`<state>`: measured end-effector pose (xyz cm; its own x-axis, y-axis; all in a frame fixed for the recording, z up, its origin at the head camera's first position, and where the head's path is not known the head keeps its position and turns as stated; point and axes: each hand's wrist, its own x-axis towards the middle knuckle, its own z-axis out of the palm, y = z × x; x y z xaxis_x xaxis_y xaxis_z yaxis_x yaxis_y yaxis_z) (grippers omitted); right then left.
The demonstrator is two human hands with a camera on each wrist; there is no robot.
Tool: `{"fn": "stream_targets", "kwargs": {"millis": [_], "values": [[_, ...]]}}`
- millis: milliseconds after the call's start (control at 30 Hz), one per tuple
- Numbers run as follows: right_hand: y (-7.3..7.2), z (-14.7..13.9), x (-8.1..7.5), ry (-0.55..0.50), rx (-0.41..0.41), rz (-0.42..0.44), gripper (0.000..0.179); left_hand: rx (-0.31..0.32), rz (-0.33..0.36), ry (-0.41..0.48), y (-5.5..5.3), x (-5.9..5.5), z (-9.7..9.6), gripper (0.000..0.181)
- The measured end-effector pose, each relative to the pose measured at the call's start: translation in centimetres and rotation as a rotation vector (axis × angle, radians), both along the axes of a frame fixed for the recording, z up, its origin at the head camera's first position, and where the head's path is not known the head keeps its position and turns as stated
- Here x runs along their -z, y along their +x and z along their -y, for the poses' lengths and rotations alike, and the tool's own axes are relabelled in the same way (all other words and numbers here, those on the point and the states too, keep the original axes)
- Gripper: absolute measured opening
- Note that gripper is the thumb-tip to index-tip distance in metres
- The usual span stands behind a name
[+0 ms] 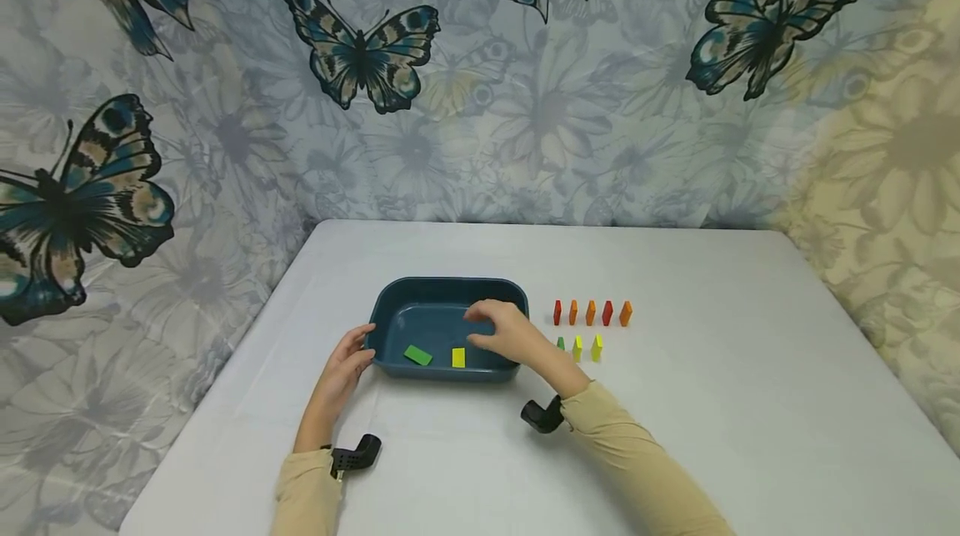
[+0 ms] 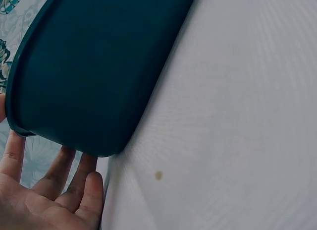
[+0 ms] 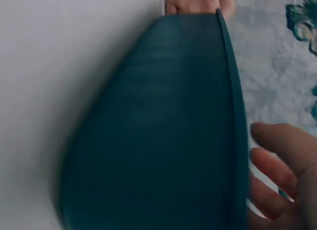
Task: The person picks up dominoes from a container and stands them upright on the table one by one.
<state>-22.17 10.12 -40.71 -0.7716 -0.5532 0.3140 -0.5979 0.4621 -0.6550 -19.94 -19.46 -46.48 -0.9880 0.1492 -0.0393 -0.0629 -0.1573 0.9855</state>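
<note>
A dark teal rectangular basin (image 1: 447,373) stands on the table. Inside it lie a green domino-like block (image 1: 417,355) and a yellow block (image 1: 458,358), apart from each other. My left hand (image 1: 348,365) rests against the basin's left end; its spread fingers (image 2: 54,173) touch the outer wall. Over the right part of the basin hovers my right hand (image 1: 506,332), thumb and fingers apart with nothing visible between them. In the right wrist view, the right hand's fingertips are above the rim (image 3: 233,86). The blocks are hidden from both wrist views.
Right of the basin, several red and orange blocks (image 1: 591,313) stand upright in a row. Nearer me stand yellow blocks (image 1: 597,348) and a green block (image 1: 561,343), partly hidden by my right hand. Butterfly-patterned fabric (image 1: 450,152) borders the white table (image 1: 712,353).
</note>
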Motion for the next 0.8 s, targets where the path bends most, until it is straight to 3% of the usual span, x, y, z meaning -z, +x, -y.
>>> {"fn": "stream_targets", "kwargs": {"millis": [133, 267, 533, 800], "values": [[-0.5, 2.3, 0.9, 0.201, -0.136, 0.087, 0.036, -0.012, 0.024, -0.005, 0.0, 0.0, -0.1, 0.045], [-0.9, 3.3, 1.8, 0.329, -0.181, 0.128, 0.037, -0.008, 0.017, -0.016, -0.1, 0.1, 0.0, 0.046], [-1.4, 3.4, 2.5, 0.39, -0.158, 0.096, 0.025, -0.02, -0.002, -0.03, -0.2, 0.0, 0.2, 0.044], [-1.1, 3.4, 2.6, 0.405, -0.045, 0.103, 0.03, -0.013, -0.006, -0.039, -0.1, -0.1, -0.1, 0.045]]}}
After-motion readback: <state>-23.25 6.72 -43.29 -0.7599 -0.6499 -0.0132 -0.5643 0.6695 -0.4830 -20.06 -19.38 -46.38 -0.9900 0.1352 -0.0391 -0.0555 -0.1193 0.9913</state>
